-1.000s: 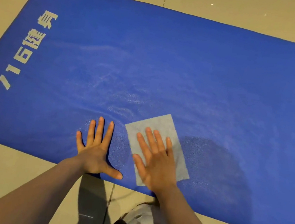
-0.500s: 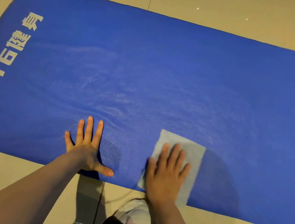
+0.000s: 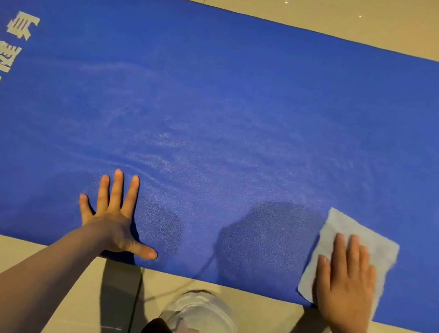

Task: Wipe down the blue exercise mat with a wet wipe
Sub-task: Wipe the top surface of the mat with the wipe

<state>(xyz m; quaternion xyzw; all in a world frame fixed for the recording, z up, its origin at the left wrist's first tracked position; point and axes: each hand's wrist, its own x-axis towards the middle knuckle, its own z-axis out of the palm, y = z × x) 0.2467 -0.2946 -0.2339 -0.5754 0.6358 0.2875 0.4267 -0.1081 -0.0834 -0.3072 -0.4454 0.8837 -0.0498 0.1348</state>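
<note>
Blue mat (image 3: 250, 100) lying flat on tiled floor (image 3: 320, 0), showing streaky sheen. Right hand (image 3: 345, 283), fingers straight, pressing pale wet wipe (image 3: 345, 229) at near edge; left hand (image 3: 112, 219) resting splayed, holding nothing.

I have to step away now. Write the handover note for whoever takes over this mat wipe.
Left hand: flat, fingers straight, pressing the blue foam exercise mat near its front edge.
Right hand: flat on the pale rectangular wet wipe, at the mat's front edge, right of centre.
Done: faint streaks across the middle suggest that part is wiped.
Left: the right end and far edge show no streaks; the printed end probably needs wiping too.
</note>
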